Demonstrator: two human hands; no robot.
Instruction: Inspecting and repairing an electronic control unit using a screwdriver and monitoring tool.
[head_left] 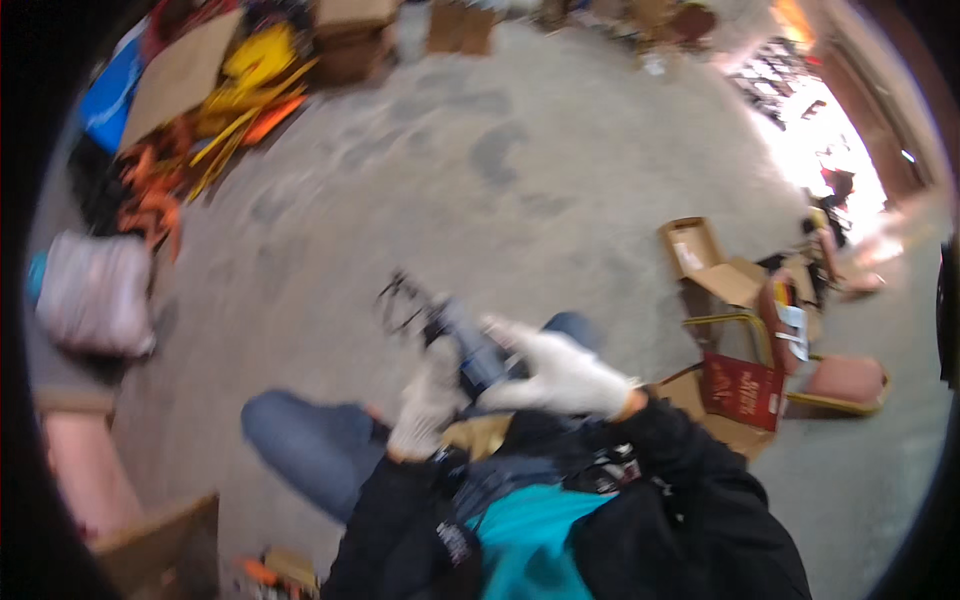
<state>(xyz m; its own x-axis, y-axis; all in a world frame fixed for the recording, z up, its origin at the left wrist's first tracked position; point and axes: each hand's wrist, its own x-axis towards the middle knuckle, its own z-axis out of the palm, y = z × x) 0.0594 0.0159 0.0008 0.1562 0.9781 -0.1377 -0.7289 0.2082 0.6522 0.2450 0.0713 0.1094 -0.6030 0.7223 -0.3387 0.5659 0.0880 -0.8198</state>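
Note:
Both my hands wear white knitted gloves and are held over my lap. My left hand (430, 398) is closed around the near left side of a long, blue-grey, tool-like thing (468, 345) with a black end; blur hides its exact kind. A dark, thin looped cord (402, 302) lies beyond its black end. My right hand (560, 372) is beside the thing's right side, fingers stretched and apart, the thumb low near it. Whether the right fingertips touch it, I cannot tell.
At the right are an open cardboard box (728, 278), a dark red box (742, 388) and a pink-seated chair (845, 380). A wrapped bundle (98, 297) sits at the left. Yellow and orange pieces (225, 120) pile up at the far left. Grey concrete floor (560, 170) spreads ahead.

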